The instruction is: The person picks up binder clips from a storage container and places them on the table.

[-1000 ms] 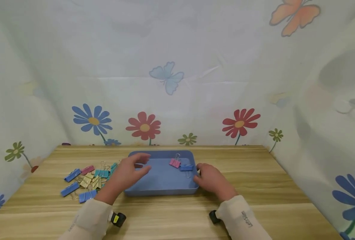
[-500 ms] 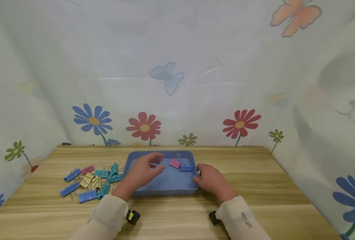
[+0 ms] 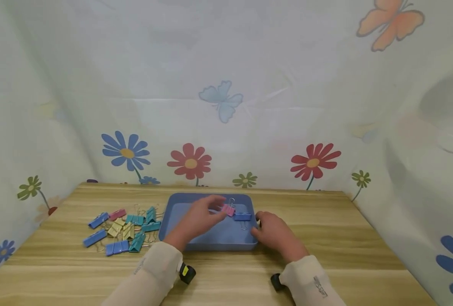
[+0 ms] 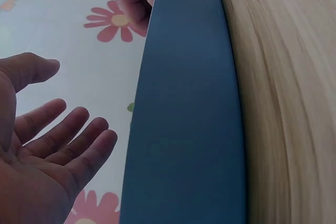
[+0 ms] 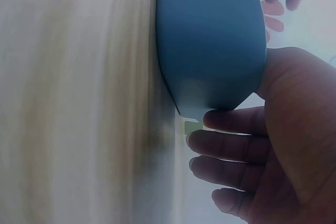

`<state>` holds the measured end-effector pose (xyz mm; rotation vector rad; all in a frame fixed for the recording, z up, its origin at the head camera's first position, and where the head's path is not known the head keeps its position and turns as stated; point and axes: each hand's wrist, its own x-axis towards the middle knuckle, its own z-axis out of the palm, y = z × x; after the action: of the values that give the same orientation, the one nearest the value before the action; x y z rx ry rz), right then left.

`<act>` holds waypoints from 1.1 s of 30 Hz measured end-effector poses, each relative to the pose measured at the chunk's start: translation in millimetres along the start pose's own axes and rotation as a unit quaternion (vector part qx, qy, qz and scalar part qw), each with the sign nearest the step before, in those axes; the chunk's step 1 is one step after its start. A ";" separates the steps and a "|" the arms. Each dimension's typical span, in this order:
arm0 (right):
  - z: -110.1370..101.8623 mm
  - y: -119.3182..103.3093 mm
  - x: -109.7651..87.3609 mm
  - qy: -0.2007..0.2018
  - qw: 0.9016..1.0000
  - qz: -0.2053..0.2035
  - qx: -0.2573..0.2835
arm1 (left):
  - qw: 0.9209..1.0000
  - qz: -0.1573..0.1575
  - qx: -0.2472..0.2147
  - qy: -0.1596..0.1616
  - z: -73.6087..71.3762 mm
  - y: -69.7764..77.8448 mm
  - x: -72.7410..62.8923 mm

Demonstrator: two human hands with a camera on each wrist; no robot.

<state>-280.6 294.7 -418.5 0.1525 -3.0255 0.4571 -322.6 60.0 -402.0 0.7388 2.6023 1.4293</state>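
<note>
A blue tray (image 3: 211,246) lies on the table in the head view. Inside it, toward the right, are a pink binder clip (image 3: 229,210) and a blue binder clip (image 3: 243,216). My left hand (image 3: 201,215) hovers over the tray, fingertips close to the pink clip. Its thumb and fingers (image 4: 86,156) are spread apart and hold nothing in the left wrist view. With thumb over the rim and index finger against the outer wall, my right hand (image 3: 276,231) grips the tray's right side. The right wrist view shows its other fingers (image 5: 226,171) extended beside the wall.
Left of the tray lies a loose pile of binder clips: blue (image 3: 95,238), yellow (image 3: 128,230), teal (image 3: 137,242) and pink (image 3: 117,213). Wooden tabletop (image 3: 326,238) surrounds the tray. A flower-printed curtain (image 3: 272,127) stands behind and at both sides.
My left hand has moved right, from the tray's left edge across to the pink clip. My right hand keeps its place on the tray. The head view has shifted slightly.
</note>
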 end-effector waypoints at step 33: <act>-1.6 1.9 -1.5 0.018 0.999 -0.028 0.008 | 0.995 0.033 0.065 -0.074 63.7 13.6 44.6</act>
<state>-279.2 297.1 -417.7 0.2274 -2.9748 0.4754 -338.0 135.4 -419.7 0.9173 2.5980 1.1802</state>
